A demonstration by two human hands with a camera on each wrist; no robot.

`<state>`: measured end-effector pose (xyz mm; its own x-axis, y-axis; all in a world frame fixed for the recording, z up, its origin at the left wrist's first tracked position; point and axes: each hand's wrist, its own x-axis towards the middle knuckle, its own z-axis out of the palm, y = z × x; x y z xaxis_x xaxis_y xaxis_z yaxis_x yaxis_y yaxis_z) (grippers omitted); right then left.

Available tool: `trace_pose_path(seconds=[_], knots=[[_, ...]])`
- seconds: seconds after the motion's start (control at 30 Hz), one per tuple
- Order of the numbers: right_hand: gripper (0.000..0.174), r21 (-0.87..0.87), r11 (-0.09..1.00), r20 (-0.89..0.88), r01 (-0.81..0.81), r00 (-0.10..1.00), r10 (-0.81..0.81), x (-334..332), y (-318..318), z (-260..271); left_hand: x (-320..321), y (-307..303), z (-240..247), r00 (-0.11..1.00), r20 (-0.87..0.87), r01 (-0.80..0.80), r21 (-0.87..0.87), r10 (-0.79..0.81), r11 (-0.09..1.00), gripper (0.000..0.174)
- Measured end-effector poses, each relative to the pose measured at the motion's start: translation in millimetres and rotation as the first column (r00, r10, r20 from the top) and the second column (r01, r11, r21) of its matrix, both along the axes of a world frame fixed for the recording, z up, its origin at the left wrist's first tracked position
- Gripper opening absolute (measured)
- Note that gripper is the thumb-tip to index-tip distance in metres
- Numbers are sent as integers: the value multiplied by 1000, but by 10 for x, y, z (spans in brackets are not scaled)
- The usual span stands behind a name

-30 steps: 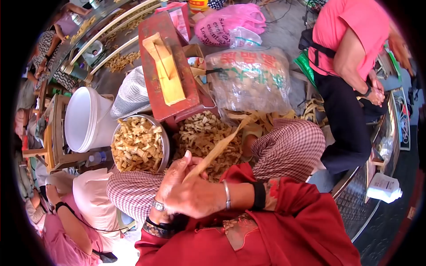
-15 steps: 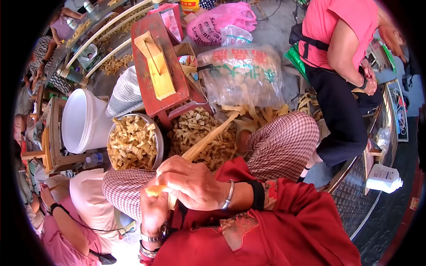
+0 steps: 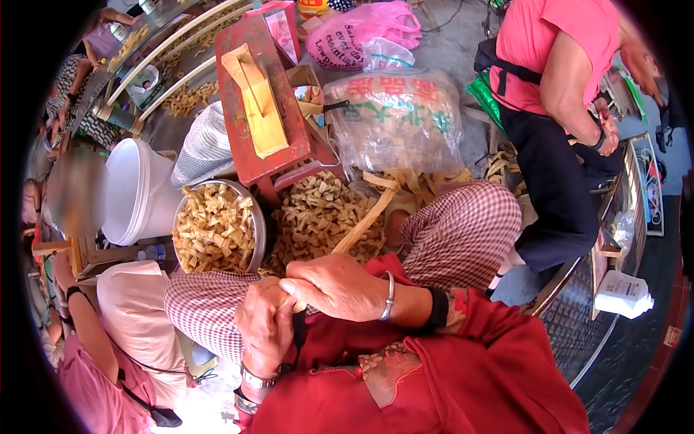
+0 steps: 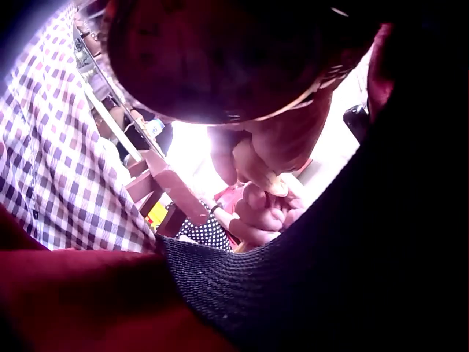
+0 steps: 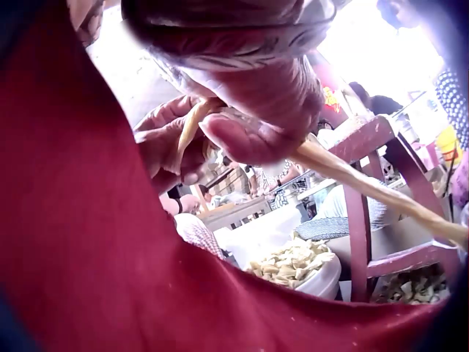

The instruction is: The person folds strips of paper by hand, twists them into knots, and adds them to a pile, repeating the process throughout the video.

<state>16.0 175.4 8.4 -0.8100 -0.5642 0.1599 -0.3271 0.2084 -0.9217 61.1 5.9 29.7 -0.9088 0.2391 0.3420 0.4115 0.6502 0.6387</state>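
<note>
A long tan, leathery strip (image 3: 369, 223) runs from the hands up toward a pile of similar strips by the right foot. My right hand (image 3: 338, 286), with a bangle at the wrist, grips it. My left hand (image 3: 264, 318), wearing a watch, meets the right hand and pinches the short end with curled fingers. In the right wrist view the strip (image 5: 192, 128) bends over between the two hands, and its long part leaves past the right hand (image 5: 249, 117). The left wrist view shows the fingertips pressed together, with much of the strip hidden.
A metal basin (image 3: 262, 231) of short knotted pieces (image 3: 213, 228) stands left of a heap of such pieces (image 3: 318, 217). Beyond are a red bench (image 3: 235, 130) with a yellow wooden block (image 3: 256, 108), a white bucket (image 3: 134, 195) and a plastic sack (image 3: 394, 123). People sit left and right.
The strip's end, sticking out by my left hand half a second ago, is now mostly covered by the fingers. My hands have turned and drawn together. A person at the left has leaned in.
</note>
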Motion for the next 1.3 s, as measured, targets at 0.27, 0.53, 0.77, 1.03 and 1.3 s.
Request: trace_pose_path(seconds=[0.27,0.53,0.77,1.03,1.3], knots=[[13,-181,983,-64,42,996,-54,-38,136,-51,-164,129,-6,775,469,-408,883,-424,231,26],[18,-208,978,368,30,929,49,-68,213,-101,-273,131,-100,933,284,77,444,-222,893,52],[23,-240,965,476,102,879,25,-82,170,-230,-263,144,-234,827,464,-116,693,-317,712,48],[16,-106,985,135,138,983,-124,-123,241,-180,-257,42,-271,606,386,-416,899,-695,136,51],[23,55,978,26,201,979,-202,-143,463,-183,-326,-157,-107,740,425,-493,870,-521,8,49]])
